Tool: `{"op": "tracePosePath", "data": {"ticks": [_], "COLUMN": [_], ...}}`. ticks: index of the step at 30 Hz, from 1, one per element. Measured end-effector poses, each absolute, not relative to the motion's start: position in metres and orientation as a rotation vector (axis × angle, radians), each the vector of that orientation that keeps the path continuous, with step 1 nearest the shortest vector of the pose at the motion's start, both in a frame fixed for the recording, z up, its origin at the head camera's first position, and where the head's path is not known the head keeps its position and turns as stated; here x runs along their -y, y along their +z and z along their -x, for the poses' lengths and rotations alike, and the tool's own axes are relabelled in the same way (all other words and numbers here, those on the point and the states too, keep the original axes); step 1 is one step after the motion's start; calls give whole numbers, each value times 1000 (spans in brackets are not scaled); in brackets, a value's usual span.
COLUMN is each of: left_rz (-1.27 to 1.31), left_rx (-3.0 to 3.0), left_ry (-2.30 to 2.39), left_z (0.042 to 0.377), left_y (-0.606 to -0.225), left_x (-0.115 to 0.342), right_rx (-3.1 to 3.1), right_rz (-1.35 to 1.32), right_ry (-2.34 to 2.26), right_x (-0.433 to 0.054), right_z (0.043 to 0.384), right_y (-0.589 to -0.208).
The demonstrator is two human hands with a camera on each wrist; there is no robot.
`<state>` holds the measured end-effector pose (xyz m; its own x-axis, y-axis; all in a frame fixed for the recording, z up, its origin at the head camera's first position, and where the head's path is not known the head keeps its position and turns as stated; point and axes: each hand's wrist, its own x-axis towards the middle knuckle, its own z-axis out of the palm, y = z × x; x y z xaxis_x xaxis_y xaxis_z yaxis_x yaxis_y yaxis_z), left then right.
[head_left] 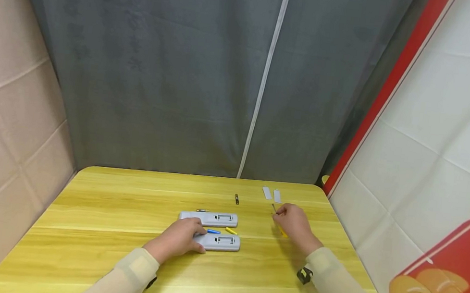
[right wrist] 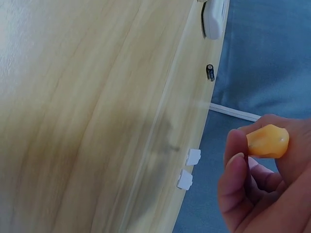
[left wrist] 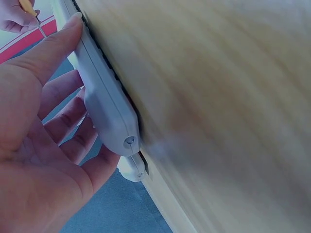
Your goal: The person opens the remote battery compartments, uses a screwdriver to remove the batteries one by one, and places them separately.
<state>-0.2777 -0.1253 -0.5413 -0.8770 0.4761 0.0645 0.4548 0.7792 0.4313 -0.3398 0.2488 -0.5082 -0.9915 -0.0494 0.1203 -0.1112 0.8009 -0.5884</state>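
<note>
My left hand grips the left end of the nearer grey remote control, its thumb on the near side and fingers over the far side. The remote lies face down, its battery slot uncovered. A second grey remote control lies just beyond, slot also uncovered. Between the two are a blue battery and a yellow battery. To the right, my right hand holds a screwdriver by its yellow handle above the table, the thin metal shaft pointing away from me.
Two pale battery covers lie near the table's far right edge. A dark battery lies left of them, and another dark battery sits behind the farther remote. A grey curtain hangs behind the wooden table.
</note>
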Motion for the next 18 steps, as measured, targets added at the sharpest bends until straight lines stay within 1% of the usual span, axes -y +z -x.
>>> {"op": "tracePosePath", "data": {"ticks": [7,18], "left_rz": [-768,-785], "left_rx": [-2923,-2924], "left_ry": [687,694], "left_z": [278,277], "left_y": [-542,-542], "left_x": [125,126], "right_rx": [2907,2882], "right_rz": [-88,-106], "right_ry": [944,979], "right_x": [-249,-251], "right_z": [340,341], "right_y": [-503,-505]}}
